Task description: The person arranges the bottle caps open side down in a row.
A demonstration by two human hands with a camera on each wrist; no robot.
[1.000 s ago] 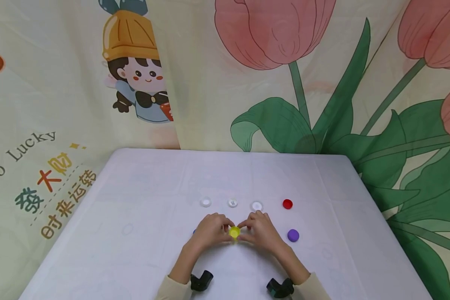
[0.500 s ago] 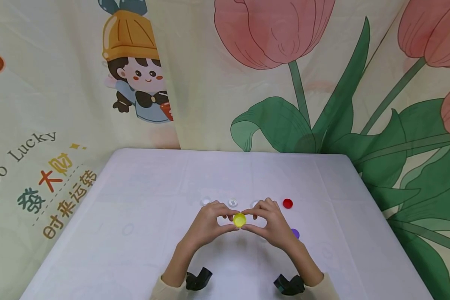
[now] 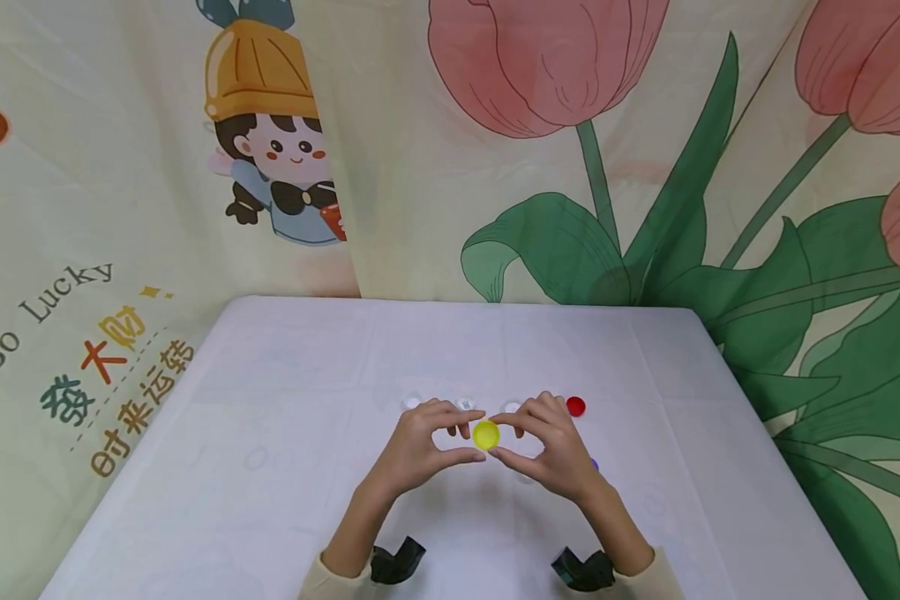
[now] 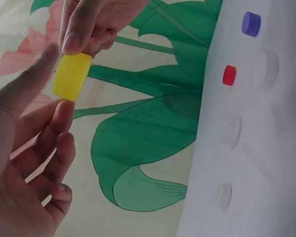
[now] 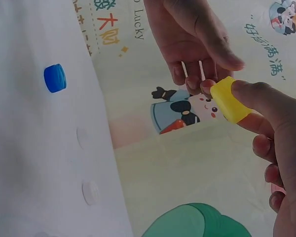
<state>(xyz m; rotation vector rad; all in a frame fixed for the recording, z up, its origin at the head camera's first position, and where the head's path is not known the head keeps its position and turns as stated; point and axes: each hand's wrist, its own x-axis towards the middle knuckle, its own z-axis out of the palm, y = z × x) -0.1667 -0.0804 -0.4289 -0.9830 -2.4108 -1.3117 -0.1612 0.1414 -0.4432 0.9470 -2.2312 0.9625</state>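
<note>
A yellow bottle cap point(image 3: 486, 435) is held up above the white table between both hands. My right hand point(image 3: 553, 442) pinches it between thumb and index finger; the right wrist view shows the thumb pressed on the yellow cap point(image 5: 230, 99). Opposite, my left hand point(image 3: 427, 446) has its thumb and index finger spread around the cap's left side. In the right wrist view the thumb of the left hand point(image 5: 192, 39) is apart from the cap, while its fingertips lie right at the cap's edge.
On the table point(image 3: 307, 358) lie a red cap point(image 3: 576, 407), a purple cap point(image 4: 251, 24), a blue cap point(image 5: 55, 78) and several white caps, one point(image 4: 223, 196) near the table's far edge. In the head view the left hand hides the blue cap. A printed curtain point(image 3: 405, 167) hangs behind.
Both hands have lifted the yellow cap from near the table, upward and slightly right. The left thumb and index finger have spread away from it, while the right hand keeps its pinch.
</note>
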